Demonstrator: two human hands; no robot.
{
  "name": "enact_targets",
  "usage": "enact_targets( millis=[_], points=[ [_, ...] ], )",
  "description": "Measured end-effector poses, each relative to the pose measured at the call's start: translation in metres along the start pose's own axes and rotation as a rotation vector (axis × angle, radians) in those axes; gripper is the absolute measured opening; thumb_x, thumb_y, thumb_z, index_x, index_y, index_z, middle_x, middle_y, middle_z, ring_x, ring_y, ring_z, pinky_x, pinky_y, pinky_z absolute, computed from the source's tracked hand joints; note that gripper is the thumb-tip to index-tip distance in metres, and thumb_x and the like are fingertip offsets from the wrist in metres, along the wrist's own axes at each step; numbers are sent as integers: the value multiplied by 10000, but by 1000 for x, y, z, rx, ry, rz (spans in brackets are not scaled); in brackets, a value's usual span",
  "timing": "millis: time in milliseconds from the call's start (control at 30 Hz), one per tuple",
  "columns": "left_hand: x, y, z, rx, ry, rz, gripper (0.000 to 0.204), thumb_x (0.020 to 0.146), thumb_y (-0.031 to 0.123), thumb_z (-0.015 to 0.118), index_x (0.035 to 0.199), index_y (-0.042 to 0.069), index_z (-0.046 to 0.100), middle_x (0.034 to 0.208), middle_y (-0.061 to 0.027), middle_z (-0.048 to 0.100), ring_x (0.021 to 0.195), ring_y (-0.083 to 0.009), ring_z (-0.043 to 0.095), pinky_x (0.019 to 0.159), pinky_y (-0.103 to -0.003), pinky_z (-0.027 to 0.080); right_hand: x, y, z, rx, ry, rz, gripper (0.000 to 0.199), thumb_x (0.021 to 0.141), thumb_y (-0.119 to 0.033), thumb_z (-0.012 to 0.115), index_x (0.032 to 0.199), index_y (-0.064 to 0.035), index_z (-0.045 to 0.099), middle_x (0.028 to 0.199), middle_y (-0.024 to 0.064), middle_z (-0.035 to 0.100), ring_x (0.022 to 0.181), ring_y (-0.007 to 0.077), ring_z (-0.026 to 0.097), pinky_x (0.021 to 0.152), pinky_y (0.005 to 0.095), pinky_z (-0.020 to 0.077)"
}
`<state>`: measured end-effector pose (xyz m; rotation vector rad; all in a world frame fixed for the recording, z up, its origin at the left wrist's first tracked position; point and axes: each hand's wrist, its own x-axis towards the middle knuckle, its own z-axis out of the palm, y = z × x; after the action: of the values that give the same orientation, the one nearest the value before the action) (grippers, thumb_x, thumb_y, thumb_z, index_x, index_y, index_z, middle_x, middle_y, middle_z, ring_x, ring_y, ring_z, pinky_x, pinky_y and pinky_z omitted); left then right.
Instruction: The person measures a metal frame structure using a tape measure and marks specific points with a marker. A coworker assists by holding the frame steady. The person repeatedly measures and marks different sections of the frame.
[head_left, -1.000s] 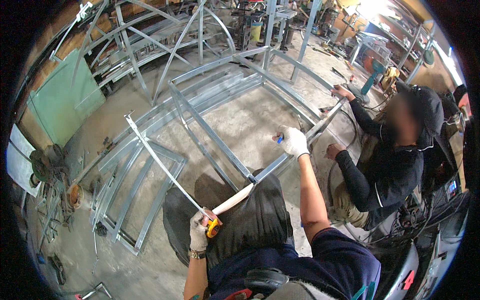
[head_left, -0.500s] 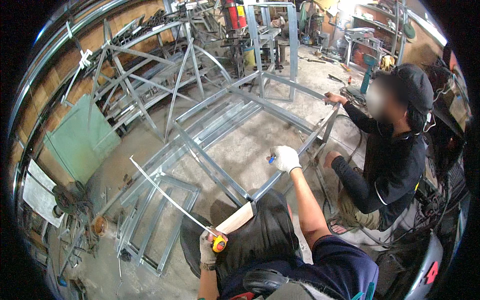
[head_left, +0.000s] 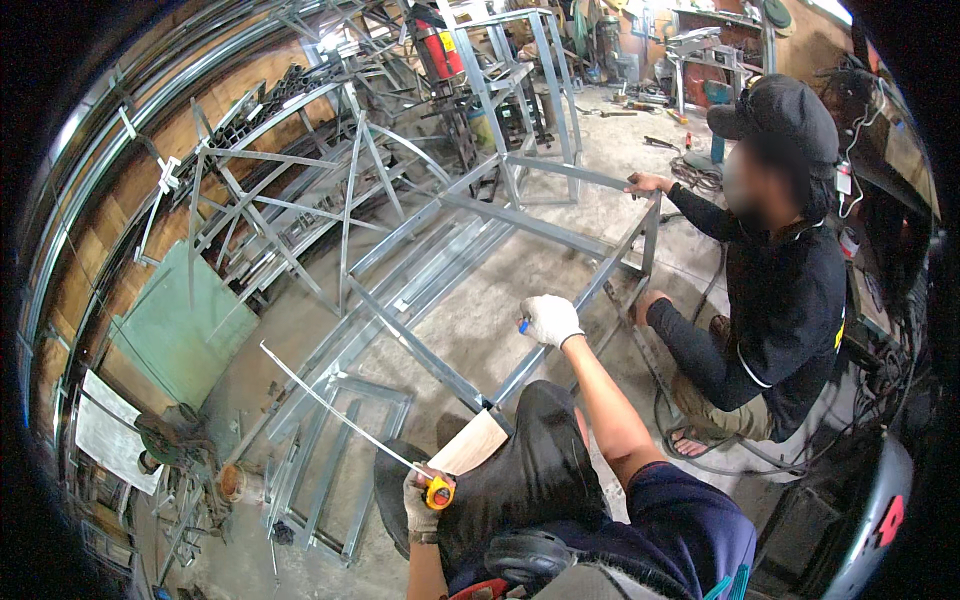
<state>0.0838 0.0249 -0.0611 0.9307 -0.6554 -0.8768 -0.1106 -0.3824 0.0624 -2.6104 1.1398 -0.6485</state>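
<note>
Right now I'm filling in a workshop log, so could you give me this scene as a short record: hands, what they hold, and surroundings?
Left hand: gloved, holding a yellow tape measure
Blade: extended toward upper left
Right hand: white glove, holding a small blue item, kind unclear
Metal frame: in front of the person
Wood block: pale, at the frame's near corner
Co-worker: right side, one hand at the frame's far-right corner
Background: green sheet, red cylinder
</note>
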Motion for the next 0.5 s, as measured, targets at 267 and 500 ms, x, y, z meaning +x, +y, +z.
enact_targets(
  millis=[267,500],
  points=[
    [0,3,5,-6,-14,10,442,957,455,672,915,21,597,801,-140,662,720,-317,690,662,-428,555,1,0,1,-22,23,-29,251,801,-378,685,886,-147,736,865,151,732,868,375,714,757,505,564],
    [-2,7,10,131,-26,41,484,989,510,608,913,31,611,800,-177,698,711,-276,681,655,-393,549,2,0,-3,-13,-51,-9,343,849,-468,691,896,-131,731,863,162,727,879,377,715,757,505,554]
  ],
)
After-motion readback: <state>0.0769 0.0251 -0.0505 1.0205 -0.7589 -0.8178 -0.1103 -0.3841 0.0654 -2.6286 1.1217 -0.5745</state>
